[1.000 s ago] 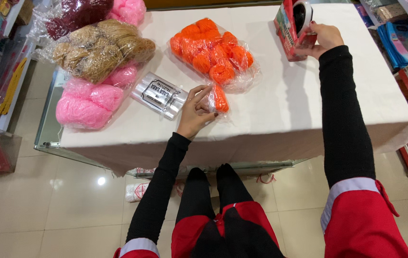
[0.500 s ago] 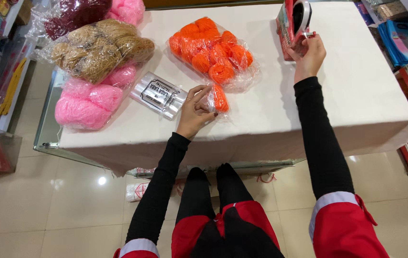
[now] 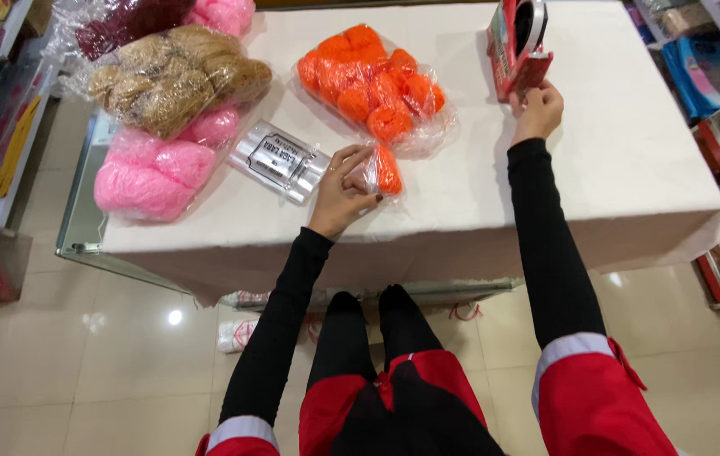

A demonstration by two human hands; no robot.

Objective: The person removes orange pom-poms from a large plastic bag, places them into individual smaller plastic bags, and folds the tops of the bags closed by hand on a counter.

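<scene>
The left hand (image 3: 345,187) lay closest to the body, its fingers curled shut on a small clear bag (image 3: 381,171) holding one orange skein, which rested on the white table (image 3: 630,186). The bag sat just beyond the fingertips and a little to their right, its long axis running away from the person, and this hand was far nearer to it than the other. Just left of the hand lay a flat pack of clear bags (image 3: 280,160), apart from it. Further out, ahead of the left hand, a big bag of orange skeins (image 3: 368,80) almost touched the small one. To the far left sat pink yarn (image 3: 153,173), and beyond that tan yarn (image 3: 174,76).

The right hand (image 3: 537,110) reached well out, fingers pinched at the lower edge of a red tape dispenser (image 3: 516,46) standing just beyond it. Whether it actually held tape could not be told. Bare cloth separated the two hands, with nothing between them.
</scene>
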